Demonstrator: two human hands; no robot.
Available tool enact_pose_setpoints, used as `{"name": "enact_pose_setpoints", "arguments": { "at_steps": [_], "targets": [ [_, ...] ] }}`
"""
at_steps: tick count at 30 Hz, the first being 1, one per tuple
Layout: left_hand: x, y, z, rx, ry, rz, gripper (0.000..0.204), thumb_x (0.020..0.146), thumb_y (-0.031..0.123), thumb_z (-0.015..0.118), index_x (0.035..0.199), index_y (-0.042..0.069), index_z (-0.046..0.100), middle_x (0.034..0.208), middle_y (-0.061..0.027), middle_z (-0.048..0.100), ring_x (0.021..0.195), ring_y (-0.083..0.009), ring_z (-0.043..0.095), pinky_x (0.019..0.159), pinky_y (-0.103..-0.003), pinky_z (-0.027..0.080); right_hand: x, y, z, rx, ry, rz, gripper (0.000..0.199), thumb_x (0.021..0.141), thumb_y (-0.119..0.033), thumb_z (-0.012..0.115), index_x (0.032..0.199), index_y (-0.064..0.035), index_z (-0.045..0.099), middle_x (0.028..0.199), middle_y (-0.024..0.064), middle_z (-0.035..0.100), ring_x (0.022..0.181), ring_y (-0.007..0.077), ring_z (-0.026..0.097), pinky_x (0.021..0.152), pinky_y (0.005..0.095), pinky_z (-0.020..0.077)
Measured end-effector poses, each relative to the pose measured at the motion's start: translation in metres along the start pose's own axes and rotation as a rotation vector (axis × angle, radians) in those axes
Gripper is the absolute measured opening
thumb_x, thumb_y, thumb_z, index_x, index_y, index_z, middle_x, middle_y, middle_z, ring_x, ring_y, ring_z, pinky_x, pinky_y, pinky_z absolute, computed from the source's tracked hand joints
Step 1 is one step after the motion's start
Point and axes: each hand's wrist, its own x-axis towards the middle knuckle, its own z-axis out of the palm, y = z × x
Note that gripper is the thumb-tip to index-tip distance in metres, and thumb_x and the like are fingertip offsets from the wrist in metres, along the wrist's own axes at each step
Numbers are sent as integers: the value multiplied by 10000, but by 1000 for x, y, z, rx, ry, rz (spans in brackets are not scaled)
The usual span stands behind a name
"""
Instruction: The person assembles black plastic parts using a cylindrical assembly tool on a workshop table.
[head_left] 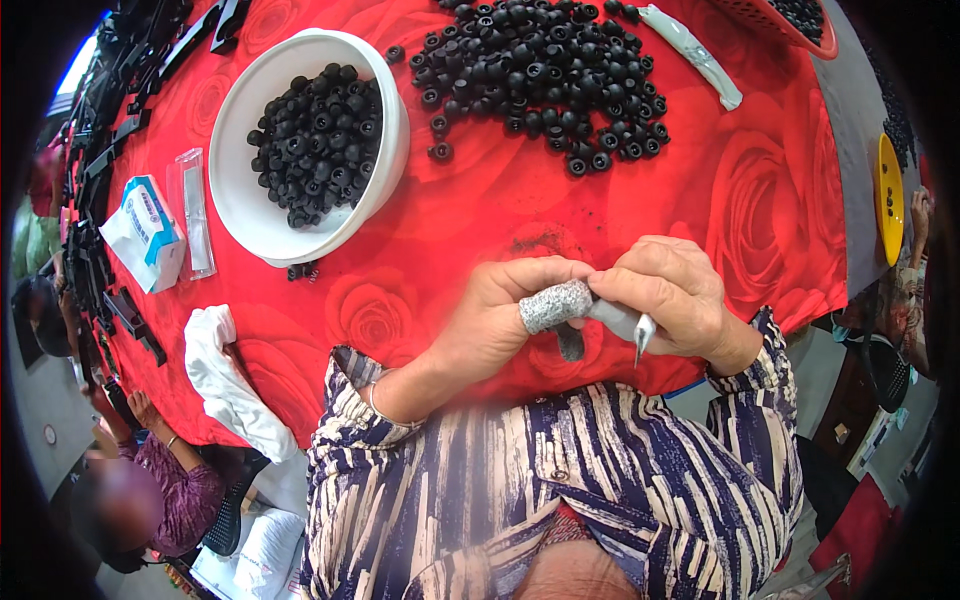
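Observation:
My left hand [490, 310] and my right hand [675, 295] meet at the fingertips over the near side of the table. A speckled grey knit finger sleeve [556, 305] covers a finger of my left hand, and its fingers are pinched together. Whatever sits in that pinch is hidden. My right hand is closed round a slim tool with a pointed metal blade [643, 338], its tip directed toward me. Black round caps [540, 75] lie in a wide heap beyond my hands. More of them fill part of a white bowl [394, 150] at the far left.
The red rose-patterned tablecloth [470, 215] carries dark crumbs. At left are a tissue pack [145, 235], a clear plastic case [197, 215], a white cloth [230, 385] and black parts [100, 200]. A whitish tube [692, 55], red basket [828, 40] and yellow tray [888, 200] lie right. Another person [170, 490] works at left.

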Motion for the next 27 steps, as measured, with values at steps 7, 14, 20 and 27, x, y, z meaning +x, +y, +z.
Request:
{"name": "enact_pose_setpoints", "arguments": {
  "at_steps": [7,14,20,27],
  "targets": [
    [1,2,-1,64,-1,-2,226,890,72,594,1090,-30,615,940,-41,634,797,-90,599,710,-228,507,1,3,-1,-39,-10,-49,324,618,-74,771,887,37,629,665,64,544,504,159,537,416,278,413],
    [1,5,-2,82,0,-16,233,878,74,613,1089,-25,622,951,-38,641,792,-74,585,707,-206,483,-2,2,3,-17,-12,-12,388,592,-47,740,951,58,635,683,64,539,527,158,545,433,282,428],
    [2,-5,-5,-55,1,-33,217,871,91,629,1065,-5,642,916,-36,651,776,-70,576,686,-203,475,-3,4,2,-19,-23,-40,408,589,-30,733,977,53,639,687,64,541,524,160,541,439,282,430],
    [2,-5,-1,23,80,22,216,878,112,626,1069,13,643,921,-15,640,792,-68,578,681,-201,469,-4,3,-6,-92,-83,-34,350,599,-27,747,919,30,614,686,63,547,522,166,545,444,297,431]
  ]
}}
